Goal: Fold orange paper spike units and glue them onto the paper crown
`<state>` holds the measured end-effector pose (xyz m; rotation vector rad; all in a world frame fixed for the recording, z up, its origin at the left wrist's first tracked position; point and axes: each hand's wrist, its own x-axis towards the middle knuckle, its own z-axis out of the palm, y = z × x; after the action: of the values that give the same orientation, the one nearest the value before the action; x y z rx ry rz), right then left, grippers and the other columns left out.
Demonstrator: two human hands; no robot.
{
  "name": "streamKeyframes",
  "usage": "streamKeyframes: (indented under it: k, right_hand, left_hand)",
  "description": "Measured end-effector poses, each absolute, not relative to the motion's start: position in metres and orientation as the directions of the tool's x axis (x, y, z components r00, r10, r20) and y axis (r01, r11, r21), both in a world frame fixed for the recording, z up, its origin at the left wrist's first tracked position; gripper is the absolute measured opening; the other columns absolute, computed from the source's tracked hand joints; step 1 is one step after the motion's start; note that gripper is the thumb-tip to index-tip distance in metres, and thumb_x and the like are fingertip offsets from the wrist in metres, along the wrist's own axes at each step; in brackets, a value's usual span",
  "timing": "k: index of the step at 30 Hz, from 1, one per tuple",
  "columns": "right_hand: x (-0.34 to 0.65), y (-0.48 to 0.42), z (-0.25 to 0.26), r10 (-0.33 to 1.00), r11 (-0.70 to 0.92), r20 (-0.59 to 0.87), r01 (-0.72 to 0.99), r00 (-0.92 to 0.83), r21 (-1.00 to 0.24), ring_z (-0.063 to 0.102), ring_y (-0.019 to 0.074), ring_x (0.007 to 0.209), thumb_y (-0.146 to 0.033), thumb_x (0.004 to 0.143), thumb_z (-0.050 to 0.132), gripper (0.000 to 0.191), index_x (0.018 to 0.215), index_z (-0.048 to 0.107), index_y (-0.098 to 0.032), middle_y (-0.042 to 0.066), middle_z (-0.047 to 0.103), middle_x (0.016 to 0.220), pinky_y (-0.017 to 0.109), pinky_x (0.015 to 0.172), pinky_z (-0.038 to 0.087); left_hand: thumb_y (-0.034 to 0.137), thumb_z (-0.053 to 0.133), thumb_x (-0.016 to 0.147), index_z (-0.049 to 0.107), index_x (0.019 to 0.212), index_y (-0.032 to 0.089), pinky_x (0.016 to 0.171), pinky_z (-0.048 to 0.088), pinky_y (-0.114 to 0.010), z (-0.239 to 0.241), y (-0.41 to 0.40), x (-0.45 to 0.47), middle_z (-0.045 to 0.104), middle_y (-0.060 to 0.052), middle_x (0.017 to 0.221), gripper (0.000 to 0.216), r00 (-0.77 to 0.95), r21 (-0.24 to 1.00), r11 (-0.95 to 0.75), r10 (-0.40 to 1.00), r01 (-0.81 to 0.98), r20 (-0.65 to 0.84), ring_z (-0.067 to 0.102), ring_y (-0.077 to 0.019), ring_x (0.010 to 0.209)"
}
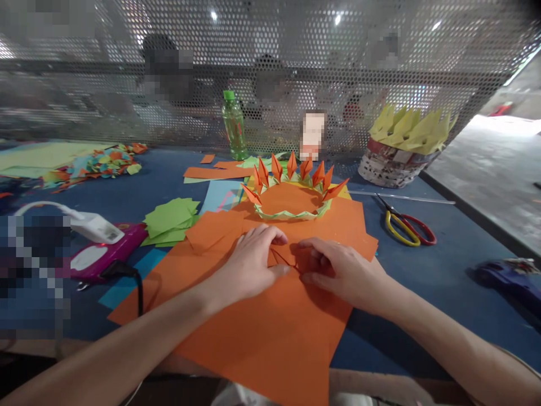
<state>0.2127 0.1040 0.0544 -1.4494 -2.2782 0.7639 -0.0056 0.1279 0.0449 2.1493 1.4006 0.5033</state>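
Note:
Between my two hands is a small piece of folded orange paper, hard to tell apart from the orange sheets under it. My left hand has its fingers and thumb curled round the left side of the piece. At its right edge, the bent fingers and thumb of my right hand close on it. Just beyond my hands lies a ring of folded pale green paper, with several pointed orange paper pieces standing up from its far side.
Green paper squares and a magenta power strip lie left. Scissors and a blue tool are right. A green bottle and a yellow-spiked paper basket stand behind, before a perforated metal screen.

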Motion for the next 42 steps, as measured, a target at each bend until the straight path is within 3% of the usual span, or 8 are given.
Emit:
streamKeyframes:
  k: [13,17,20,22,30,34,37,42]
  right_hand:
    - [0.212,0.102,0.057,0.910,0.325,-0.024,0.747,-0.414,-0.580,0.062,0.0150,0.076,-0.027,0.087,0.066,0.040,0.127,0.062,-0.027,-0.002,0.065,0.085,0.025,0.067,0.041]
    - [0.213,0.103,0.056,0.911,0.321,-0.029,0.752,-0.412,-0.576,0.062,0.0150,0.077,-0.027,0.087,0.066,0.040,0.127,0.061,-0.026,-0.002,0.065,0.084,0.025,0.067,0.041]
    - [0.212,0.102,0.056,0.912,0.317,-0.033,0.756,-0.408,-0.573,0.062,0.0156,0.077,-0.027,0.088,0.064,0.038,0.126,0.062,-0.024,-0.001,0.066,0.085,0.026,0.067,0.042]
    - [0.212,0.102,0.056,0.912,0.317,-0.034,0.756,-0.408,-0.572,0.062,0.0160,0.077,-0.027,0.088,0.064,0.037,0.125,0.062,-0.023,0.000,0.066,0.086,0.026,0.067,0.042]
    - [0.211,0.101,0.056,0.910,0.325,-0.019,0.741,-0.414,-0.588,0.063,0.0169,0.079,-0.025,0.086,0.065,0.038,0.124,0.063,-0.025,-0.001,0.067,0.087,0.028,0.072,0.045]
    - [0.213,0.104,0.053,0.897,0.347,-0.006,0.714,-0.441,-0.608,0.065,0.0180,0.084,-0.027,0.087,0.067,0.035,0.122,0.063,-0.025,0.000,0.069,0.091,0.030,0.077,0.047]
    - [0.216,0.108,0.052,0.865,0.395,0.011,0.667,-0.502,-0.631,0.066,0.0168,0.093,-0.025,0.095,0.058,0.021,0.115,0.065,-0.025,0.001,0.072,0.101,0.028,0.083,0.049]
    - [0.220,0.113,0.052,0.811,0.487,0.064,0.610,-0.582,-0.625,0.065,0.0156,0.098,-0.018,0.101,0.045,0.026,0.114,0.067,-0.025,0.003,0.067,0.106,0.027,0.087,0.049]
  left_hand:
    - [0.013,0.070,0.079,0.058,0.105,0.023,0.100,0.044,-0.048,0.053,0.124,-0.007,0.064,-0.005,0.116,0.031,0.395,0.620,-0.320,0.918,0.717,0.016,0.058,-0.0271,0.113]
    - [0.027,0.073,0.083,0.057,0.108,0.022,0.099,0.045,-0.048,0.048,0.122,-0.004,0.064,-0.005,0.116,0.030,0.363,0.616,-0.315,0.930,0.722,0.049,0.058,-0.0273,0.113]
    - [0.047,0.079,0.077,0.056,0.108,0.021,0.098,0.042,-0.053,0.046,0.119,0.002,0.063,-0.007,0.116,0.046,0.333,0.591,-0.318,0.939,0.741,0.087,0.056,-0.0319,0.113]
    - [0.052,0.083,0.071,0.056,0.106,0.021,0.096,0.041,-0.055,0.046,0.118,0.006,0.062,-0.007,0.115,0.054,0.329,0.574,-0.322,0.940,0.753,0.096,0.055,-0.0341,0.112]
    - [0.026,0.077,0.078,0.055,0.106,0.024,0.094,0.045,-0.051,0.044,0.120,-0.001,0.064,-0.006,0.114,0.036,0.358,0.588,-0.337,0.930,0.736,0.085,0.060,-0.0294,0.108]
    - [0.022,0.075,0.079,0.054,0.106,0.024,0.094,0.046,-0.049,0.041,0.121,-0.005,0.064,-0.006,0.114,0.034,0.372,0.598,-0.358,0.922,0.717,0.105,0.060,-0.0285,0.109]
    - [0.020,0.074,0.080,0.055,0.104,0.024,0.093,0.046,-0.048,0.041,0.120,-0.005,0.064,-0.005,0.112,0.031,0.389,0.594,-0.383,0.912,0.707,0.126,0.060,-0.0282,0.107]
    - [0.015,0.074,0.081,0.058,0.102,0.025,0.092,0.044,-0.046,0.044,0.118,-0.004,0.065,-0.002,0.109,0.028,0.425,0.578,-0.433,0.891,0.692,0.159,0.060,-0.0266,0.106]
